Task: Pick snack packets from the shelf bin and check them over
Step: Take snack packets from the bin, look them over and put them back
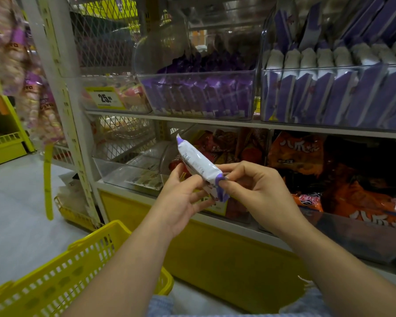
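A tilted white-and-purple snack packet (197, 165), left hand (181, 197) gripping its middle, right hand (256, 193) pinching its near end.

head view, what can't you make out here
Head view:
Print on the packet: too small and blurred to read.
Packet's underside: hidden behind the left hand and right hand gripping it.
Hanging bags, top left: motion-blurred, cut by the left edge.
Yellow basket: cut by the bottom edge, partly behind the left forearm.

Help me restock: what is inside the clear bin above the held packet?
Purple packets stand in rows inside the clear bin; whatever lies behind the front rows is hidden.
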Demonstrator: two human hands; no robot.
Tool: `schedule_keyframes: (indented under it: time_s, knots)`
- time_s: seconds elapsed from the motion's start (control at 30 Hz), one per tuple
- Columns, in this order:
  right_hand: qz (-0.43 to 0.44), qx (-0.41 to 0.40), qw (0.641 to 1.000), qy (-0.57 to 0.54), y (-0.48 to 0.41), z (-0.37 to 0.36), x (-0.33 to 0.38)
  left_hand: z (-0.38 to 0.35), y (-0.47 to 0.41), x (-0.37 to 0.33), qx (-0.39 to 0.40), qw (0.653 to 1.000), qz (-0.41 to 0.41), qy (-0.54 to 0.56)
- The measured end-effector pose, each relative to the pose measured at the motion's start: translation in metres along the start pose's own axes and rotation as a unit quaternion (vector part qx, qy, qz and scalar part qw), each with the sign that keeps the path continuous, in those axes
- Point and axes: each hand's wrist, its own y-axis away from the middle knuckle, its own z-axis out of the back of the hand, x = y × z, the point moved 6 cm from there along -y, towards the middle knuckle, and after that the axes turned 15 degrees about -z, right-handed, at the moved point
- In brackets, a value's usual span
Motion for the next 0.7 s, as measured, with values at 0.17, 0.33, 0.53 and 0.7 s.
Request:
schedule_keyframes:
  time_s: [0.17, 0.33, 0.53, 0.7]
  knots:
    - [-0.038, 0.044, 0.997, -0.048, -0.002, -0.002, -0.002, 0.005, 0.001, -0.003, -0.038, 0.999, 0.008, 0.024]
    - [-0.072, 0.068, 0.983, -0.151, -0.004, 0.003, -0.005, 0.009, 0.001, -0.006, -0.034, 0.997, 0.029, 0.068]
    - [-0.102, 0.105, 0.960, -0.239, -0.008, 0.005, -0.010, 0.012, 0.002, -0.009, -0.036, 0.993, 0.031, 0.107]
    - [-0.122, 0.096, 0.943, -0.296, -0.010, 0.005, -0.013, 0.011, 0.003, -0.011, -0.025, 0.996, 0.021, 0.079]
